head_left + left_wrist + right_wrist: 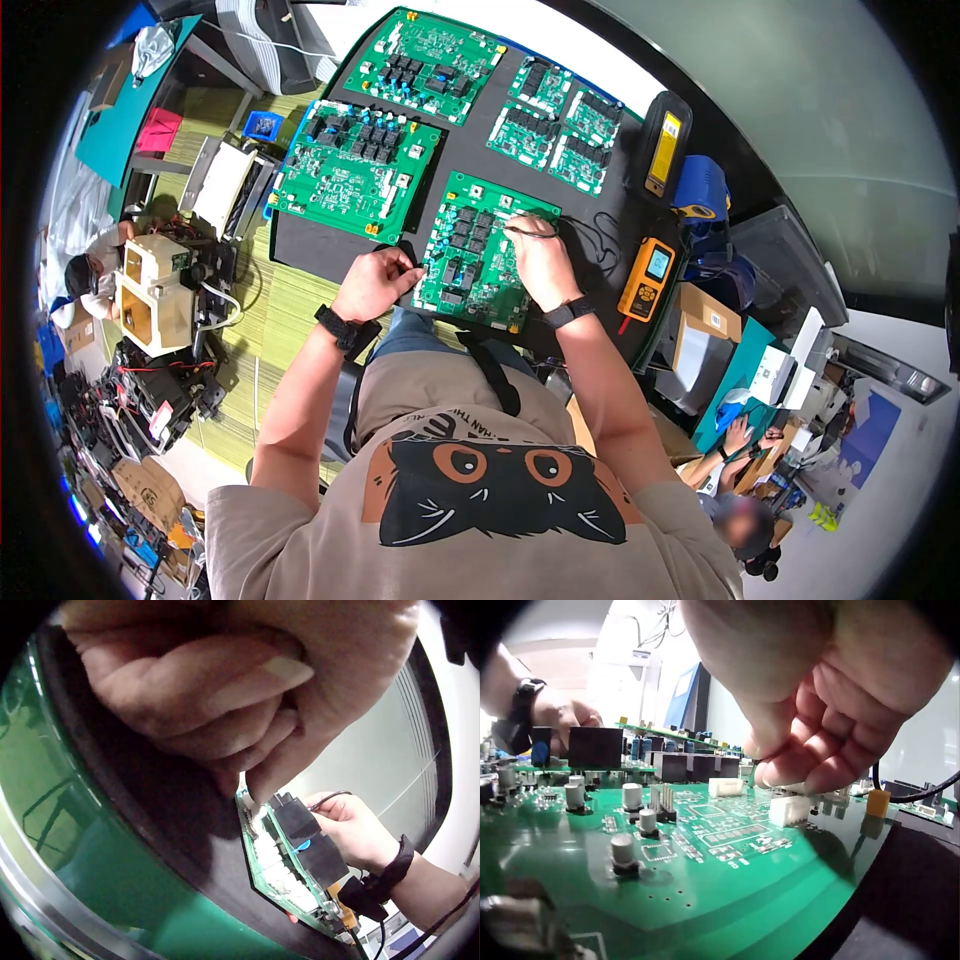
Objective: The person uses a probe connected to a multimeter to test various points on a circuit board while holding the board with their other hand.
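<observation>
Green rectangular circuit board [490,265] lies component side up on the black-topped bench [455,150], between the fingers of both hands; left hand [375,288] at the board's left edge, fingers curled, thumb and fingertip close together and pinching that edge; right hand [545,265] over the board's far right part, fingers bunched narrow, holding a thin black lead [330,795] that loops out to their right.

Just under the right fingers, pale rectangular plastic connectors [789,811]; left of them on the same board, rows of black box-shaped relays [470,230]; a small yellow block [877,802] sits near the board's edge, beside the right fingers.

Farther out beyond the left fingers, a larger green board with black relays [355,170]; straight beyond the right fingers, a group of four small green boards [525,135]; right of the right fingers, well apart, an orange handheld meter with a lit screen [648,278]; beyond it, a long black case with a yellow panel [663,150].
</observation>
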A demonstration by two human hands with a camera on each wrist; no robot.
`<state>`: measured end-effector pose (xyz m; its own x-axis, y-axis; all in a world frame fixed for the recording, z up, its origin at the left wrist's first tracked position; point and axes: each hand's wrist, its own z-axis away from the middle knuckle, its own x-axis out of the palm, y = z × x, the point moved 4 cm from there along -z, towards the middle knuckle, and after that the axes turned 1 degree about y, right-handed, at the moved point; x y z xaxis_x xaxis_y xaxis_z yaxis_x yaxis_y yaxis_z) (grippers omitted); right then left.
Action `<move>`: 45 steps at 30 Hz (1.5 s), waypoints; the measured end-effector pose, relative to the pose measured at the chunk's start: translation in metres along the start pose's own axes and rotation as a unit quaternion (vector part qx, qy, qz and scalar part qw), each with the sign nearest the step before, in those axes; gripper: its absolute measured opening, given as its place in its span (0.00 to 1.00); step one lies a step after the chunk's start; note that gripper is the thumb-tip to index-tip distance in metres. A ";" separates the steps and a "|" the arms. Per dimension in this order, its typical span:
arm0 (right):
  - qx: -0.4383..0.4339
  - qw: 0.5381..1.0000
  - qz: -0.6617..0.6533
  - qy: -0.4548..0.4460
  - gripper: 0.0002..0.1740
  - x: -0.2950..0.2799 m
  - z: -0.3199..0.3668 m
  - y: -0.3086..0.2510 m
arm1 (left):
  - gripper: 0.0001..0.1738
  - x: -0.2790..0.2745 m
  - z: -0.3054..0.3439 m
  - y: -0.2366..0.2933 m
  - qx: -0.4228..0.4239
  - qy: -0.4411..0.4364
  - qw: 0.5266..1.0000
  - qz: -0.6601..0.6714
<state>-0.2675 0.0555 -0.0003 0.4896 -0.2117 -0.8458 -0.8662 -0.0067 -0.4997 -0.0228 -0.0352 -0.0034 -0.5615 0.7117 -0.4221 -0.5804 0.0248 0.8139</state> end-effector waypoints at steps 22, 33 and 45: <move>0.072 0.997 -0.008 -0.002 0.08 -0.004 -0.002 -0.004 | 0.14 0.001 0.000 -0.001 0.005 0.009 1.000 -0.002; -0.026 0.998 -0.024 0.057 0.04 -0.011 -0.003 -0.007 | 0.13 0.000 0.000 0.000 0.002 0.006 1.000 -0.012; -0.018 0.998 -0.034 0.053 0.04 -0.005 -0.004 0.000 | 0.13 0.000 0.001 0.000 0.005 0.008 1.000 -0.009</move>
<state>-0.2706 0.0526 0.0050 0.5355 -0.3113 -0.7850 -0.8354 -0.0588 -0.5465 -0.0221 -0.0347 -0.0034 -0.5609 0.6999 -0.4422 -0.5845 0.0435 0.8102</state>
